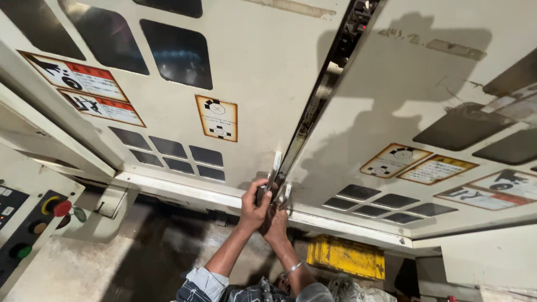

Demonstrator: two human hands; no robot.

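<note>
Two cream machine doors meet at a dark seam (313,106) running down the middle. The left door (257,61) has dark windows and warning labels; the right door (403,84) has the same. My left hand (254,206) is closed around the metal handle (277,162) at the lower edge of the left door, right by the seam. My right hand (276,222) sits just below and against it, fingers closed on the silver handle (286,193) of the right door. A bracelet circles my right wrist. Both arms reach in from the bottom of the view.
A control panel (17,223) with a red button (61,208) and a green button (22,251) stands at the left. A yellow crate (347,257) lies under the right door. The stained floor (151,251) shows below the doors.
</note>
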